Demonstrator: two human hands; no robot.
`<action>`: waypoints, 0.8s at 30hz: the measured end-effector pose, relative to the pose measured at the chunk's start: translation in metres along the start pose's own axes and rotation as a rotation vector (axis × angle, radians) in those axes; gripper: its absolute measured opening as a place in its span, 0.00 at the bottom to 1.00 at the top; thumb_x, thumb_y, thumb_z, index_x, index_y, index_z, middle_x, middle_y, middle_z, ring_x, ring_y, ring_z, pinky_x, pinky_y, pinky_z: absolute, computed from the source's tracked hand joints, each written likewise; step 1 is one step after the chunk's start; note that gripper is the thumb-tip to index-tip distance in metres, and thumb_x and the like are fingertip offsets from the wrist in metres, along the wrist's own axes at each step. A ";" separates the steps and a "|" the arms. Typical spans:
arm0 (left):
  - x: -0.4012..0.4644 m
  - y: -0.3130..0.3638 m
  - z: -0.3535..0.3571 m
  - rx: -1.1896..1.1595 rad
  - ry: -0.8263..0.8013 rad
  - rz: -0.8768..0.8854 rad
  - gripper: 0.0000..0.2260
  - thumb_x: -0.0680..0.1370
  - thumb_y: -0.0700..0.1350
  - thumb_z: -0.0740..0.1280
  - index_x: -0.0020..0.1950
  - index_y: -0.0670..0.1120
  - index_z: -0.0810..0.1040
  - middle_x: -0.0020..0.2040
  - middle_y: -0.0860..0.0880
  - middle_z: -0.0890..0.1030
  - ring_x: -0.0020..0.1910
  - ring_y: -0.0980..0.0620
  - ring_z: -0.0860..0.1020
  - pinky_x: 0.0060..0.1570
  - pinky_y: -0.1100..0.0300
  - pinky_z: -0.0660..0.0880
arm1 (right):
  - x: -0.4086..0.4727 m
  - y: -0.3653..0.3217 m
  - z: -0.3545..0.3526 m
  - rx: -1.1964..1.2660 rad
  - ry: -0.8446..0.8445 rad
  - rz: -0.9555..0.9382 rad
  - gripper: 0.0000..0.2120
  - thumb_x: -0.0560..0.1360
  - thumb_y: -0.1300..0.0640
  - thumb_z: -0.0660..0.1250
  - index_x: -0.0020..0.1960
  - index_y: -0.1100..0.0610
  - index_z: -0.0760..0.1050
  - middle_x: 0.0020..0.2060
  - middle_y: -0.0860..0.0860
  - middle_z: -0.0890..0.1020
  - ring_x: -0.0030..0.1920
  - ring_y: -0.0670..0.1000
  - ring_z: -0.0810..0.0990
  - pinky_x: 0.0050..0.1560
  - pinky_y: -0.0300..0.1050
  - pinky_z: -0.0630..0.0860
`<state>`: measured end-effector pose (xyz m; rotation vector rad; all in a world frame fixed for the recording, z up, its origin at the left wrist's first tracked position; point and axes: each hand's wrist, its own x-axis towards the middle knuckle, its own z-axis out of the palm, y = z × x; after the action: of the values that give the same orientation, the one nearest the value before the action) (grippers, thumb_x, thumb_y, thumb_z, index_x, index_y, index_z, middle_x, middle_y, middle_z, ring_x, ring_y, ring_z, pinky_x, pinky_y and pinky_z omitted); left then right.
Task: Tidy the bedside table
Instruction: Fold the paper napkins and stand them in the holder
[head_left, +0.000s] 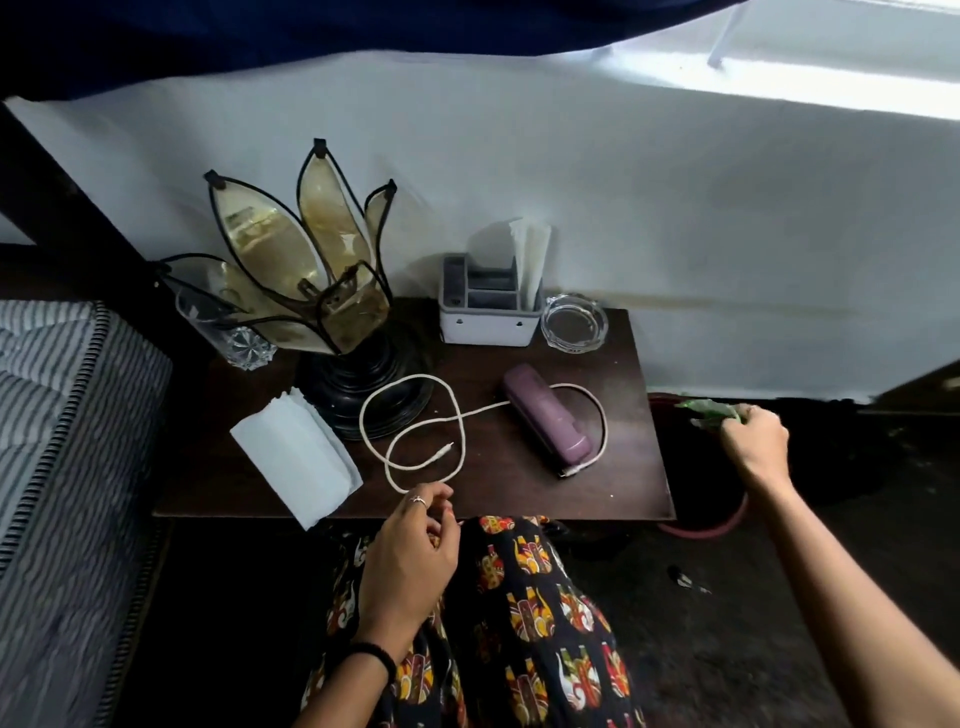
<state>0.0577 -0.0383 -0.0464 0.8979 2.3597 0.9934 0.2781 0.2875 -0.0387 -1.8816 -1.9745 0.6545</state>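
Observation:
A dark wooden bedside table carries a looped white cable, a purple power bank and a folded white tissue hanging over its front edge. My left hand hovers at the front edge just below the cable's loop, fingers loosely curled and holding nothing. Off to the right of the table, my right hand is stretched out and shut on a crumpled green wrapper, held over a dark bin with a red rim.
A petal-shaped lamp on a black base stands at the table's back left, beside a clear glass. A grey organiser with tissues and a glass ashtray sit at the back. A striped mattress lies left.

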 end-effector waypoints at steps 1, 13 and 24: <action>0.000 0.000 0.000 0.001 -0.002 -0.001 0.09 0.76 0.47 0.64 0.55 0.56 0.74 0.45 0.61 0.77 0.39 0.66 0.77 0.30 0.72 0.72 | 0.002 0.008 0.002 0.016 -0.041 0.039 0.14 0.71 0.61 0.62 0.51 0.67 0.80 0.44 0.67 0.83 0.45 0.60 0.79 0.45 0.46 0.70; 0.003 0.001 0.004 0.024 -0.034 -0.006 0.09 0.76 0.47 0.64 0.55 0.56 0.74 0.45 0.62 0.76 0.39 0.66 0.77 0.30 0.73 0.73 | 0.013 0.037 0.037 0.679 -0.179 0.397 0.24 0.82 0.49 0.55 0.73 0.60 0.61 0.69 0.60 0.69 0.64 0.56 0.74 0.54 0.49 0.77; 0.001 0.005 0.001 0.012 -0.014 0.000 0.08 0.77 0.47 0.63 0.55 0.57 0.74 0.46 0.61 0.77 0.40 0.68 0.76 0.34 0.75 0.72 | -0.023 -0.024 0.027 0.283 -0.222 0.031 0.18 0.81 0.48 0.56 0.61 0.59 0.74 0.57 0.61 0.80 0.58 0.60 0.79 0.64 0.57 0.72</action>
<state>0.0597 -0.0349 -0.0437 0.9072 2.3565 0.9705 0.2448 0.2612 -0.0465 -1.7326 -1.8639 1.1299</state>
